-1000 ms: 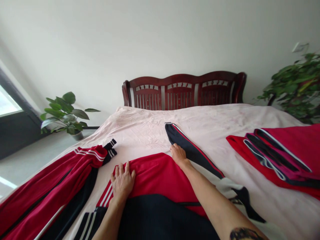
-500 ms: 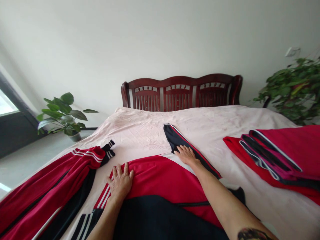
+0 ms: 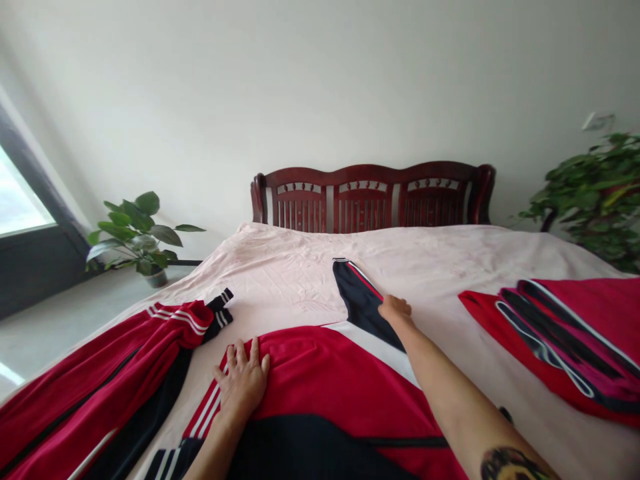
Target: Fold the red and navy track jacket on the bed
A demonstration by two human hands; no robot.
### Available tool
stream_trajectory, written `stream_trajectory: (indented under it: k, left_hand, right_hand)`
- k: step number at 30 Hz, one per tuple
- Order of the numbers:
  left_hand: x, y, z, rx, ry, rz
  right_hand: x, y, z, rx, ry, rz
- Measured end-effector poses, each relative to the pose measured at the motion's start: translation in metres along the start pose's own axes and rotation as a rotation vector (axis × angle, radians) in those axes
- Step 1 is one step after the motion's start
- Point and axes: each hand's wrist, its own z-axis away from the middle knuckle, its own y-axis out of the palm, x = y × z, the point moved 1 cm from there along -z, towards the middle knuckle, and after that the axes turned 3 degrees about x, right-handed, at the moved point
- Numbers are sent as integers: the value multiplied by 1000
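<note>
The left hand (image 3: 243,381) lies flat and open on a red and black track jacket (image 3: 335,373), fingers apart. The right hand (image 3: 395,310) rests open on its black sleeve (image 3: 361,300), holding nothing. The jacket lies on a pink bed (image 3: 280,273). Red clothes (image 3: 565,347) sit folded on the right, and a dark wood headboard (image 3: 373,200) stands far off.

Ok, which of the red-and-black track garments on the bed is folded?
The stack at the right of the bed, folded in layers. The garment under the left hand and the one at far left lie spread out.

Matt cloth jacket (image 3: 330,380) — glossy wood headboard (image 3: 367,175)
</note>
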Motion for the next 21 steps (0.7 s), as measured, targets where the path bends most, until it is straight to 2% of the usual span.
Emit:
stream_trajectory:
  k: [4,7,9,13,16,18,21]
  left_hand:
    - [6,-10,-9,114,-6,53]
    - [17,-26,-24,198,125,85]
    - [25,-37,-36,218,226,98]
    - [30,-58,-52,215,331,113]
    - [28,-72,-44,174,425,119]
    - [33,-76,-28,118,486,131]
    - [49,-75,4,77,596,128]
  right_hand:
    - [-5,-11,-5,58,-65,-239]
    - [-11,-22,3,79,-158,-457]
    - [-14,-31,14,106,-219,-607]
    - [-21,-58,50,184,-340,-842]
    - [-42,-77,89,223,-389,-1053]
    - [-69,-82,118,260,-377,-1180]
    - [-119,-73,158,432,-266,-1090]
